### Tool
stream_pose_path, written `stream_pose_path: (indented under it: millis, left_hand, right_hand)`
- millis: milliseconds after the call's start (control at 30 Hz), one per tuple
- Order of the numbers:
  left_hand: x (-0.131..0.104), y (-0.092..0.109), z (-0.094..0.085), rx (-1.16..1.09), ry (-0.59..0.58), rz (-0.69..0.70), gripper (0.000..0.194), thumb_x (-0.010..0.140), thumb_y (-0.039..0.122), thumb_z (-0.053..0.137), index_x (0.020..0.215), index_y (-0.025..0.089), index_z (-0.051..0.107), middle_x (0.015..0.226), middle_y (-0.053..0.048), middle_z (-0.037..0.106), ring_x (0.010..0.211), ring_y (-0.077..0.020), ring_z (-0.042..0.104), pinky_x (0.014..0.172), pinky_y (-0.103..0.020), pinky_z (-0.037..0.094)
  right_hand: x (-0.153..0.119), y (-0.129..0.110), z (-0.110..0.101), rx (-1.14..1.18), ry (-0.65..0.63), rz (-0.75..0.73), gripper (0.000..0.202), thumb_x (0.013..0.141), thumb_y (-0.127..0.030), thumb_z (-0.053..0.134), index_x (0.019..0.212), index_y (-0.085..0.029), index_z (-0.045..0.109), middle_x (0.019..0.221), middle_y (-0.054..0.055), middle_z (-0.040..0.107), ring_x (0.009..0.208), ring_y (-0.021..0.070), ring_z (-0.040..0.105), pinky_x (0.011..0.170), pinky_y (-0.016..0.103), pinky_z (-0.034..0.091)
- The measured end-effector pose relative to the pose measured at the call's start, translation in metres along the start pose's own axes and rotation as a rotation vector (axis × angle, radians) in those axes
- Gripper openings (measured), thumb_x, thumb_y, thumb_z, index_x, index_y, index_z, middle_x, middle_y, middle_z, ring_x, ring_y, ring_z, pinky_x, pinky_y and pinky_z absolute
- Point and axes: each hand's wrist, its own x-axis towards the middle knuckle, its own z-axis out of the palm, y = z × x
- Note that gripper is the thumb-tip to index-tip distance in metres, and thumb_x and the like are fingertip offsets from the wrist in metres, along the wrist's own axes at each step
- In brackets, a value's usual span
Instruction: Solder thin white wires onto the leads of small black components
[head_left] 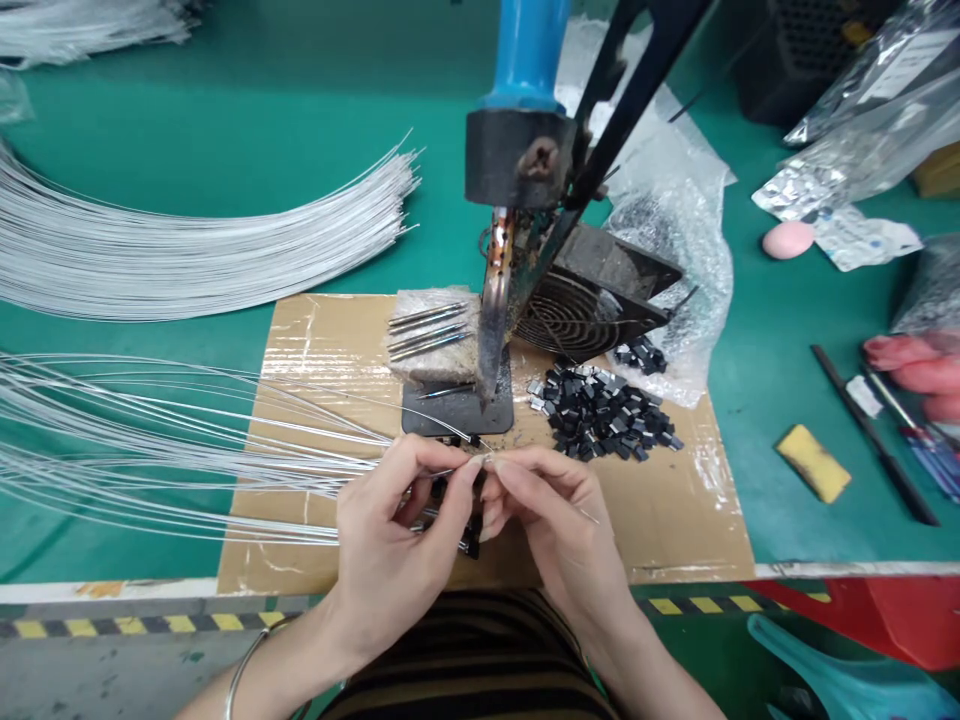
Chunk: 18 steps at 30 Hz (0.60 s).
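Observation:
My left hand [409,540] and my right hand [566,525] meet above the cardboard, thumbs and forefingers pinched closed with the tips touching. What the left fingertips grip is too small to make out. A thin wire [590,516] pokes out beside my right hand, which seems to pinch it. White wires [300,470] run in from the left, beneath my left hand, some ending in black connectors [471,540] partly hidden by my fingers. Just beyond the hands, a soldering iron [493,320] with a blue handle hangs tip down in a black stand. Loose black connectors [600,410] lie piled to the right.
A thick wire bundle [225,255] lies at the left. Spare tips [427,330] rest on a pad beside the iron, with a black fan [585,310] behind it. A yellow sponge [814,463], a black rod [874,435] and bubble wrap [675,240] are to the right.

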Motion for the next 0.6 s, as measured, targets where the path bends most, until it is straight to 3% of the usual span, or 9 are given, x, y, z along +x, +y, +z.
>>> stream_pose_path:
  millis: [233,367,433,600]
  left_hand:
    - [-0.004,-0.001,0.003,-0.029,0.027,-0.032,0.006,0.094,0.017,0.072,0.094,0.023,0.071,0.074,0.002,0.073,0.057,-0.0100,0.063,0.052,-0.021,0.047]
    - [0.000,-0.001,0.001,-0.065,0.006,-0.090,0.002,0.095,0.021,0.072,0.095,0.023,0.072,0.082,-0.001,0.077,0.067,-0.0130,0.069,0.057,-0.021,0.050]
    - [0.004,-0.001,-0.001,-0.077,0.008,-0.129,0.001,0.094,0.022,0.073,0.094,0.022,0.072,0.082,-0.002,0.077,0.068,-0.0127,0.068,0.059,-0.021,0.051]
    - [0.011,0.002,-0.005,-0.116,-0.008,-0.185,0.005,0.094,0.024,0.073,0.097,0.023,0.077,0.081,-0.001,0.076,0.067,-0.0114,0.064,0.056,-0.020,0.046]
  right_hand:
    - [-0.001,0.014,0.005,0.031,0.076,-0.043,0.012,0.081,-0.035,0.089,0.083,-0.023,0.087,0.071,0.002,0.079,0.054,0.0130,0.070,0.057,0.024,0.064]
    - [-0.006,0.010,-0.005,-0.119,0.009,-0.108,0.016,0.094,-0.039,0.077,0.097,-0.027,0.087,0.083,0.004,0.082,0.064,0.0171,0.074,0.064,0.031,0.066]
    - [-0.007,0.000,-0.013,-0.304,0.035,-0.224,0.024,0.102,-0.042,0.067,0.105,-0.028,0.086,0.092,0.005,0.082,0.066,0.0177,0.074,0.063,0.032,0.064]
    - [0.009,-0.029,-0.033,-1.158,0.417,-0.703,0.013,0.097,-0.030,0.073,0.102,-0.024,0.082,0.087,0.004,0.074,0.069,0.0172,0.066,0.061,0.031,0.055]
